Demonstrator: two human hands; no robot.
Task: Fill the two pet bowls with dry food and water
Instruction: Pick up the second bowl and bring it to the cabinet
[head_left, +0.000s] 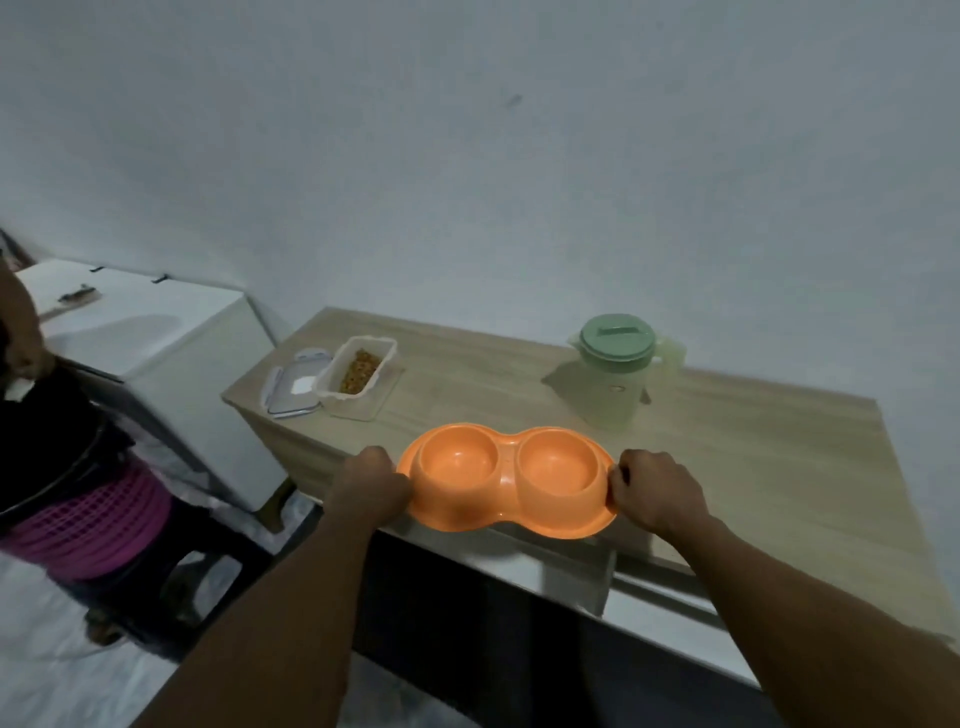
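Both hands, left (375, 484) and right (655, 488), grip the ends of an empty orange double pet bowl (506, 477), fingers curled round its rim, at the counter (753, 457) edge.

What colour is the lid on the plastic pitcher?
Muted green round lid on the pale translucent pitcher; head view.

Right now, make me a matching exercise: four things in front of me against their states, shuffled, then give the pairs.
1. double bowl
2. food box
3. lid
4. jug

a. upright, closed, back right
b. lying flat beside the food box
c. empty, gripped at its ends by left hand and right hand
d. open, dry food inside

Pairs: 1-c, 2-d, 3-b, 4-a
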